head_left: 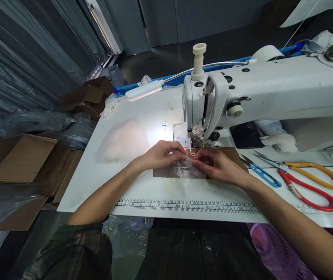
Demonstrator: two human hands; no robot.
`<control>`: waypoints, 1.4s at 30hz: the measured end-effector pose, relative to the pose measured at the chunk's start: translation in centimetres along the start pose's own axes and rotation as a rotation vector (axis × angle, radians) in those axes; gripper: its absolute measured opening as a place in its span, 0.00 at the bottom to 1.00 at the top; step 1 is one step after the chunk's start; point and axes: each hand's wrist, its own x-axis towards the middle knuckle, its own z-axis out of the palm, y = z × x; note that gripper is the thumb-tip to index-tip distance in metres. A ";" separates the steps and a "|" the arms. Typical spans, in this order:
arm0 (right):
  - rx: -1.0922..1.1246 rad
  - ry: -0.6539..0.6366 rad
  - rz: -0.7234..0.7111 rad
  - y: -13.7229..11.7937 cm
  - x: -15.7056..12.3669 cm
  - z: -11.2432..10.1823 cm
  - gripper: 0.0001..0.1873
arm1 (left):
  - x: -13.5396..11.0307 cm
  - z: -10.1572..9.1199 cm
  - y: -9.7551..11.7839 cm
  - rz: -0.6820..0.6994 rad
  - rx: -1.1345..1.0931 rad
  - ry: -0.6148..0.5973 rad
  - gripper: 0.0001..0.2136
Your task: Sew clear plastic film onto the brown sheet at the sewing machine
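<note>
White laminate forms the tabletop [143, 186], whose near edge is marked by a printed ruler strip [184, 205] running from 9 to 3 o'clock. A small piece of clear mesh fabric [185, 168] is held flat just in front of the needle area of the sewing machine [271, 93], on a brown patch set into the surface. The left hand [162, 154] is pinched on the fabric's left edge, fingers closed together; the right hand [217, 165] is pinched on its right edge, fingertips nearly meeting those of the left. At 12 o'clock the machine head blocks the way; at 3 o'clock lie blue thread snips [264, 174] and scissors [309, 182] with red and orange handles, just beside the right wrist. Open bare surface is left toward 9 and 10 o'clock, lit by a gooseneck lamp [144, 89]. Beyond the left edge, cardboard boxes [23, 157] and plastic sheeting are stacked on the floor. A purple basket [268, 247] is seen under the near edge at 5 o'clock.
</note>
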 end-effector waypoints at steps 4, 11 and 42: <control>0.244 -0.060 0.170 0.0 0.1 1.0 0.15 | -0.4 -1.7 -0.2 -0.165 -0.149 0.043 0.14; -0.821 0.287 0.061 -0.4 1.1 2.7 0.11 | 4.5 -2.3 -2.5 0.143 0.686 0.012 0.07; -0.847 0.119 0.016 0.5 1.3 -1.3 0.21 | -0.8 3.2 -3.0 0.597 0.764 0.202 0.06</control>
